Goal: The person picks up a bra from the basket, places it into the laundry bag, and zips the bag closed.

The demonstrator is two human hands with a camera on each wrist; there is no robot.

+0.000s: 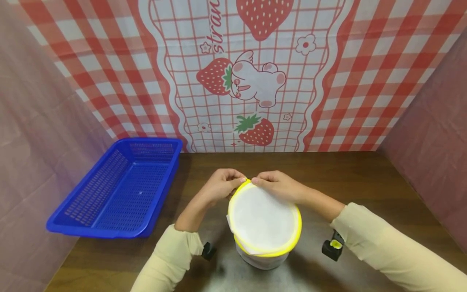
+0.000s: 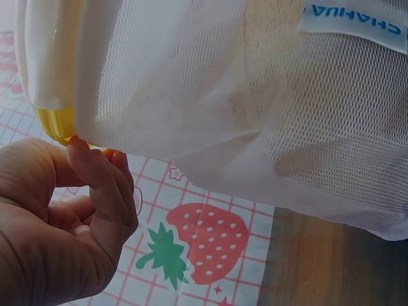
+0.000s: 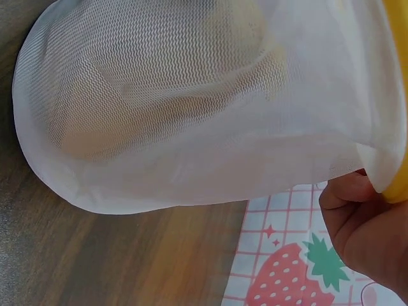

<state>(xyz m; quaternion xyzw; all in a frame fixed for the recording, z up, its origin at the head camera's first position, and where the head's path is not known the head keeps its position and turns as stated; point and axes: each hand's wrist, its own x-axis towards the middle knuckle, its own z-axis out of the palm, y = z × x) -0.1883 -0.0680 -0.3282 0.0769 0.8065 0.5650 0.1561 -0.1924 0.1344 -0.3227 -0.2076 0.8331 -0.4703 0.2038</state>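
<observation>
A round white mesh laundry bag (image 1: 265,217) with a yellow zip edge (image 1: 299,227) stands upright on the table, its white top lying across the opening. At the far side of that edge, my left hand (image 1: 218,185) pinches the yellow band between thumb and finger. Just to the right, my right hand (image 1: 279,186) grips the same edge, thumb on top and fingers underneath. In the left wrist view the mesh wall carries a pale label (image 2: 357,19) reading CHAHUA. Tan patches show faintly through the mesh in both wrist views.
A blue plastic basket (image 1: 109,234) with perforated walls sits to the left on the brown wooden table (image 1: 346,174). Behind rises a red-and-white strawberry-print cloth (image 1: 233,134). Pinkish cloth walls (image 1: 434,134) stand on both sides.
</observation>
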